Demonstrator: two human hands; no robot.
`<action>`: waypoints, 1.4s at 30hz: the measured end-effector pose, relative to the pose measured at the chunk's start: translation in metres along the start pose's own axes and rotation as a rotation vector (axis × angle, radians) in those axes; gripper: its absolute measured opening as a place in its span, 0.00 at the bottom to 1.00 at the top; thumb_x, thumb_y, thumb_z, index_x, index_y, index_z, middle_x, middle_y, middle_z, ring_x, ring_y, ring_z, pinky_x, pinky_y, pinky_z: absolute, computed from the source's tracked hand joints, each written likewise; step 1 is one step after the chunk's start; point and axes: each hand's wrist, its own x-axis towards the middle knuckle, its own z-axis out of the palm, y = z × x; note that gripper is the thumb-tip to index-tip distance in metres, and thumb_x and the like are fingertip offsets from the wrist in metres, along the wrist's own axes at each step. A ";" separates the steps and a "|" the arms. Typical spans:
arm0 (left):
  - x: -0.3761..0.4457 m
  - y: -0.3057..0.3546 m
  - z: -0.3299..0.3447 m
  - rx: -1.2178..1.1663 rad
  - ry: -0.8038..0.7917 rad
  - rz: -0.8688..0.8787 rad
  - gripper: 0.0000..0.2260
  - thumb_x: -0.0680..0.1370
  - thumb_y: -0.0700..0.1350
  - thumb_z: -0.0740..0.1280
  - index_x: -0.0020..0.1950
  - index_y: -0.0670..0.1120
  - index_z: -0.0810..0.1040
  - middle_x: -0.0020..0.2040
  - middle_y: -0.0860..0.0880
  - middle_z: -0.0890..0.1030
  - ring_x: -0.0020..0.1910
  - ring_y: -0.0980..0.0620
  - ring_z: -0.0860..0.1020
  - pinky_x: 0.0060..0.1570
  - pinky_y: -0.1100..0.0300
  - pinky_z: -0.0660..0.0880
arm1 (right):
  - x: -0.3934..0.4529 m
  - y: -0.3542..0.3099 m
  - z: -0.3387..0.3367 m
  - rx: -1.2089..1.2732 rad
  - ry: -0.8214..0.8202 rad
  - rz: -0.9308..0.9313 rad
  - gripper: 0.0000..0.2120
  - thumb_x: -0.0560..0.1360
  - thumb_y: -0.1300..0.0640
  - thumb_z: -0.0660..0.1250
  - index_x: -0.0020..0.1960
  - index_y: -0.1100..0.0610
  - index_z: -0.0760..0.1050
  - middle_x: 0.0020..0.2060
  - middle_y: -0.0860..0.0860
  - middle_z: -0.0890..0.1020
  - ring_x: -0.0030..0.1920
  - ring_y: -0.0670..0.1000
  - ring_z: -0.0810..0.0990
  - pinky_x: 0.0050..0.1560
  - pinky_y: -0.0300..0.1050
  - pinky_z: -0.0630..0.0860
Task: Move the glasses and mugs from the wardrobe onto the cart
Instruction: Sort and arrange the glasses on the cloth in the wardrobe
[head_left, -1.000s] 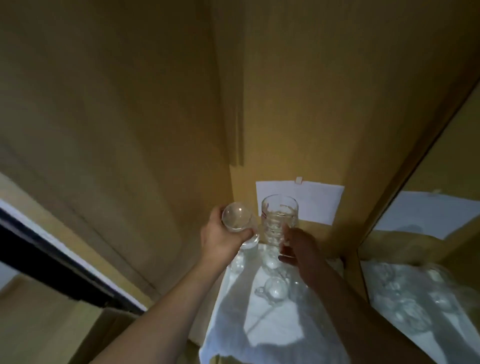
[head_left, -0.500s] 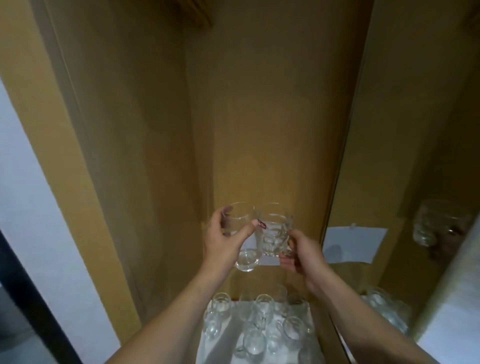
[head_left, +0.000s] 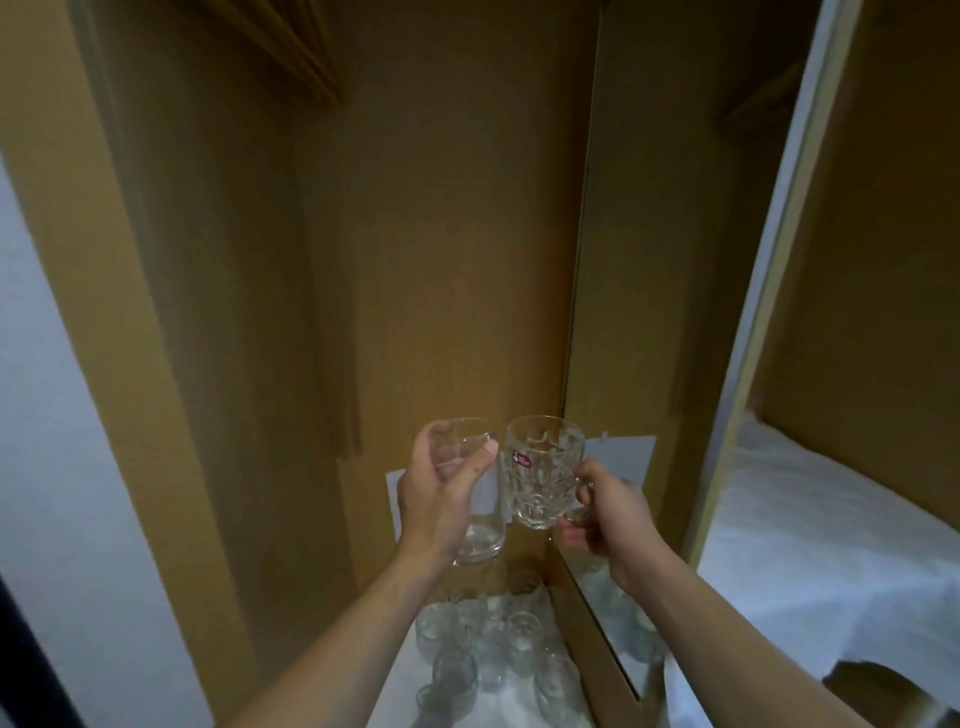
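While I look down past my two arms, the closest things are the glasses left behind (head_left: 483, 639) — a bunch of clear ones standing on a white cloth (head_left: 400, 691) on the wardrobe shelf, right under my wrists. They are blurry, so I cannot count them.

A bit farther out are my hands, both up in the air above that bunch. My left hand (head_left: 441, 499) is wrapped around a tall plain glass (head_left: 475, 519), with the thumb on the near side and the fingers curled round the far side. My right hand (head_left: 605, 514) has its fingers curled through the handle of a bumpy glass mug (head_left: 543, 473) with a small red sticker. Both cups stand straight up, open ends on top, and they sit side by side — just beside each other, maybe touching; I cannot tell.

Past the cups is the brown back wall of the wardrobe (head_left: 441, 260), with a white paper (head_left: 623, 457) stuck low on it. A mirror door (head_left: 649, 364) runs along the right.

I cannot see the cart at all. The cups are already in my hands, so I think the next move is to pull both back toward me, out of the wardrobe, and turn to find the cart. I should keep them upright and a little apart so they do not clink.
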 end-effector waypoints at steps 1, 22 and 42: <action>-0.004 0.002 0.003 -0.001 0.002 0.003 0.29 0.64 0.68 0.75 0.60 0.61 0.74 0.52 0.59 0.84 0.52 0.57 0.82 0.58 0.44 0.79 | -0.004 -0.001 -0.006 -0.005 0.002 -0.001 0.17 0.77 0.48 0.65 0.33 0.56 0.73 0.33 0.60 0.83 0.33 0.56 0.83 0.34 0.48 0.80; -0.137 0.052 0.153 0.004 0.008 0.019 0.31 0.64 0.68 0.73 0.59 0.50 0.77 0.46 0.45 0.84 0.48 0.43 0.83 0.53 0.38 0.80 | -0.062 -0.009 -0.207 -0.036 -0.043 0.005 0.14 0.72 0.48 0.68 0.35 0.57 0.72 0.39 0.65 0.82 0.29 0.58 0.80 0.31 0.47 0.80; -0.185 0.036 0.322 0.014 -0.202 -0.031 0.22 0.65 0.69 0.74 0.52 0.58 0.78 0.47 0.55 0.84 0.45 0.51 0.83 0.40 0.57 0.76 | -0.062 -0.003 -0.386 0.015 0.178 0.104 0.16 0.75 0.47 0.69 0.42 0.60 0.76 0.45 0.62 0.85 0.35 0.58 0.84 0.37 0.51 0.84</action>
